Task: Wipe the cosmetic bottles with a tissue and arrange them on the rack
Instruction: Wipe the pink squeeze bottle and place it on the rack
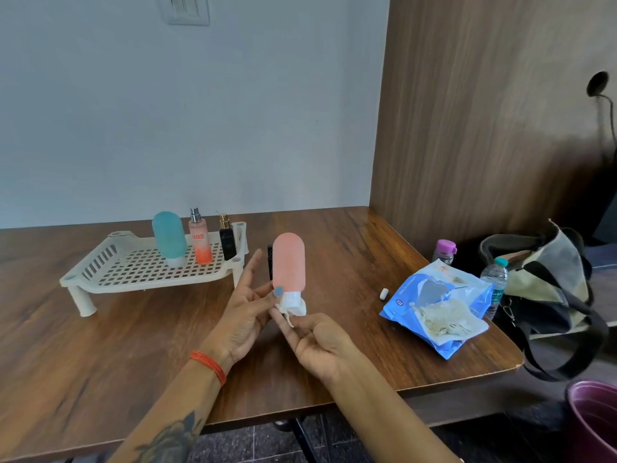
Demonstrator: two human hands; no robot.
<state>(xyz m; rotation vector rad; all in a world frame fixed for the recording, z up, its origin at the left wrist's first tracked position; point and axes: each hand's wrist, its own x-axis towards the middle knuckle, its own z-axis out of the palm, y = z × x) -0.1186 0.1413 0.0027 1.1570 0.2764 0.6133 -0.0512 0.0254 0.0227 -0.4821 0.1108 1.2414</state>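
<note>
A pink squeeze bottle stands cap-down above the table, held between my two hands. My left hand pinches it at the white cap with thumb and a finger, its other fingers stretched out. My right hand holds a small white tissue against the cap from below. On the white perforated rack at the back left stand a teal squeeze bottle, a pink spray bottle and a black perfume bottle. A dark object stands half hidden behind the pink bottle.
A blue tissue packet with crumpled tissues on it lies at the right of the wooden table. A small white cap lies beside it. A purple-capped bottle, a water bottle, a bag and a maroon bin are at the right.
</note>
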